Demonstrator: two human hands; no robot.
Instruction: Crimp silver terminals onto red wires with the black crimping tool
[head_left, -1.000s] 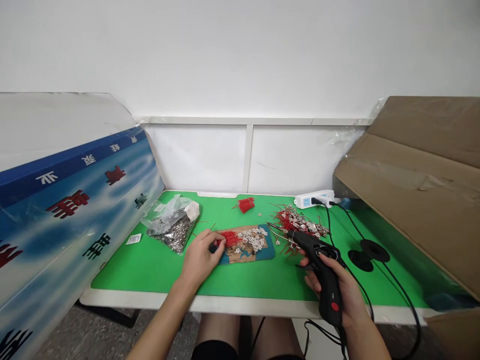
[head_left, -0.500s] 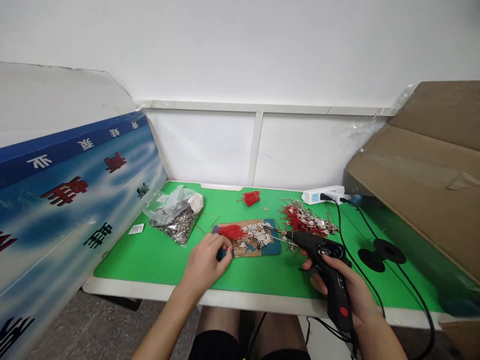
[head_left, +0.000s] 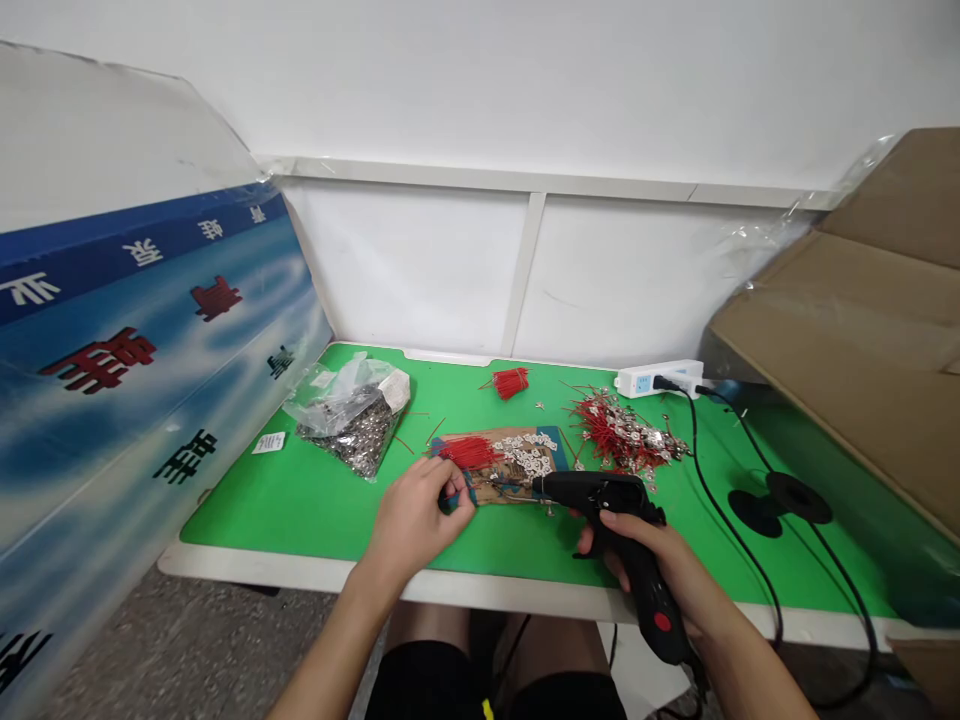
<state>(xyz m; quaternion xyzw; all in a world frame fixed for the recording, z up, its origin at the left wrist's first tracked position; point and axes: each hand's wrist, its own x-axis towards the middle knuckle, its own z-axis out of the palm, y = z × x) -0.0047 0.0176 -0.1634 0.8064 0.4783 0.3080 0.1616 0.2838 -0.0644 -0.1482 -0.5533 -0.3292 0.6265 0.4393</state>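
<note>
My right hand (head_left: pixel 667 565) is wrapped round the grip of a black soldering gun (head_left: pixel 649 590). Its thin tip points left, low over a piece of cardboard (head_left: pixel 561 458) with blue corners. Beside the cardboard's left end, my left hand (head_left: pixel 416 510) is closed in a pinch; what lies between the fingertips is too small to make out. On the cardboard, just above those fingers, is a bundle of red wires (head_left: pixel 469 453). Small silvery metal tabs (head_left: pixel 529 460) lie at the wires' right ends.
A plastic bag of metal parts (head_left: pixel 356 425) lies at left. Behind is a red wire bundle (head_left: pixel 511 383); at right, a heap of wires with tabs (head_left: pixel 626 435). A power strip (head_left: pixel 656 379), cord, black spool (head_left: pixel 784 500) and large carton (head_left: pixel 847 310) occupy the right side.
The soldering gun has moved left and down, its tip now nearer my left fingers over the cardboard's front part. My left hand stays pinched at the cardboard's left end. The view has shifted slightly.
</note>
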